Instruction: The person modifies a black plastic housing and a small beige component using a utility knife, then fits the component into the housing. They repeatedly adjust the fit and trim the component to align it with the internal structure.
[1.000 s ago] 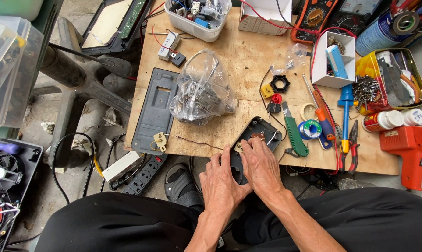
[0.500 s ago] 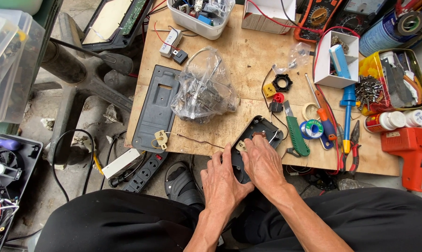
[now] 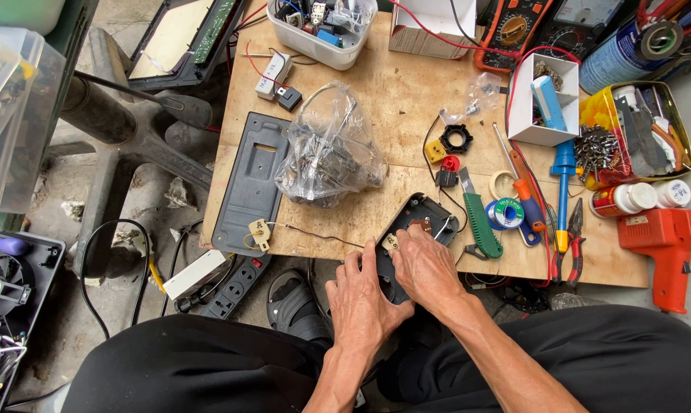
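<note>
A black plastic housing (image 3: 425, 216) lies at the near edge of the wooden board (image 3: 391, 99), partly overhanging it. My left hand (image 3: 364, 294) grips its near left side from below. My right hand (image 3: 429, 268) rests on top of it, fingers curled over a small cream part (image 3: 390, 242) and brown part inside the shell. Thin wires run from the housing toward small yellow, red and black pieces (image 3: 443, 162) on the board. Most of the housing's near half is hidden under my hands.
A flat grey panel (image 3: 250, 183) and a clear plastic bag of parts (image 3: 330, 149) lie left of the housing. A green utility knife (image 3: 481, 222), solder spool, screwdrivers and pliers lie right of it. An orange glue gun (image 3: 666, 245) sits far right. A power strip (image 3: 234, 287) lies on the floor.
Both hands stay on the black housing; the fingers of my right hand have shifted slightly over the parts inside it.
</note>
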